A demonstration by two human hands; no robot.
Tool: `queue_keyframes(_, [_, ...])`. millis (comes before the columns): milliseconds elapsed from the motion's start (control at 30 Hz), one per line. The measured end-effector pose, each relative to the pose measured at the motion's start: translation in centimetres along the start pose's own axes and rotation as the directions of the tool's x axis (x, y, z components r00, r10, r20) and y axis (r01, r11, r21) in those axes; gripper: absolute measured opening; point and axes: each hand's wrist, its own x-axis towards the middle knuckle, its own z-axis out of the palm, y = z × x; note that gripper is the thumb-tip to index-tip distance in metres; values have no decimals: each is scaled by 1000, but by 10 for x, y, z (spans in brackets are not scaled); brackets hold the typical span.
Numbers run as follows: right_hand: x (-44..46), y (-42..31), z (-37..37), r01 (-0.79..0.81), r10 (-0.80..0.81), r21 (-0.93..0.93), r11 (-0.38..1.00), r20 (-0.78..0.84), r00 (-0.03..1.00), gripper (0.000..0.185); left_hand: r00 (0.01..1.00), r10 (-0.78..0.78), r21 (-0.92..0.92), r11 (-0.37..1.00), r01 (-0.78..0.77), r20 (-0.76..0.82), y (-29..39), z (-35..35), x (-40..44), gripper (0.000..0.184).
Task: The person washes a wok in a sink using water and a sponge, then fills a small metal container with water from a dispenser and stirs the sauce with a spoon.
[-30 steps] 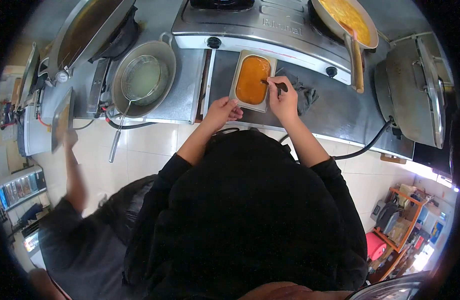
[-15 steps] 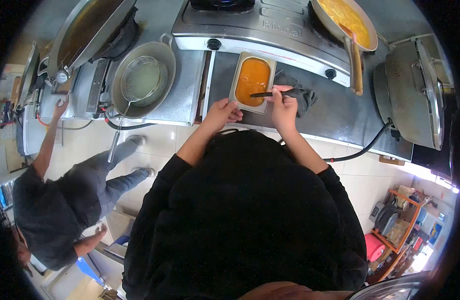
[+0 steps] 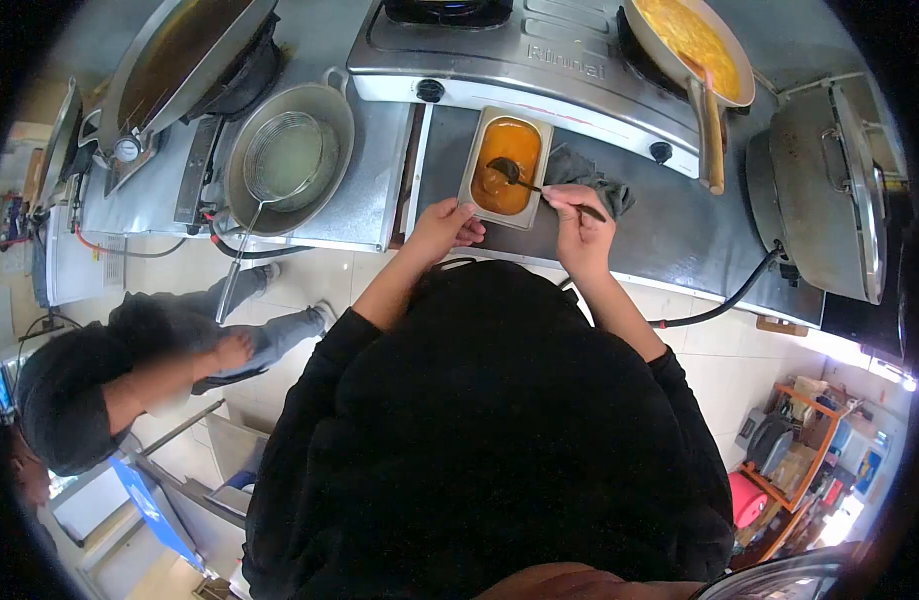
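Note:
A small rectangular steel pan (image 3: 476, 192) holds orange sauce (image 3: 520, 140) on the counter in front of the stove. With my left hand (image 3: 443, 230) I grip its near left corner, thumb on the rim and fingers curled below. My right hand (image 3: 586, 232) is closed on the handle of a dark spoon (image 3: 504, 169). The spoon's bowl is over the sauce, its underside seemingly at the surface; the exact depth is hard to tell. A crumpled dark cloth (image 3: 592, 182) lies just right of the pan.
A gas stove (image 3: 570, 90) stands behind, bearing a frying pan (image 3: 720, 125) of yellow food. At left a wire strainer (image 3: 289, 157) sits in a grey pot (image 3: 238, 195), near a large wok (image 3: 185, 70). A lidded pot (image 3: 815, 190) stands right. Another person (image 3: 130, 360) is at left.
The spoon's bowl has come into view above the sauce, and my right hand has shifted slightly right and nearer me. My left hand stays put. The other person has turned and lowered an arm.

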Motion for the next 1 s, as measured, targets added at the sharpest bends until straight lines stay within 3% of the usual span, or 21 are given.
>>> queue_keyframes(133, [-1,-6,0,79,-80,9,997,58,995,6,1000,-3,-24,1000,2,-23,1,2,-1,29])
queue_keyframes(333, [-3,-7,5,-12,15,-121,993,24,1000,4,999,-23,-20,1000,22,-37,3,3,-1,28])
queue_keyframes(633, [-8,40,19,-97,95,-50,994,-45,994,4,1000,-25,15,1000,25,-2,2,0,-1,29])
queue_keyframes(733, [-3,47,22,-110,102,-144,983,-60,993,4,1000,-22,23,999,23,-23,4,1,-3,27])
queue_keyframes(833, [6,48,25,-24,9,-210,977,-70,997,6,1000,-13,40,999,13,-4,5,1,-3,27])
queue_keyframes(1000, [26,48,29,-56,39,-277,959,-68,997,3,1000,-17,34,999,16,21,1,-2,1,27])
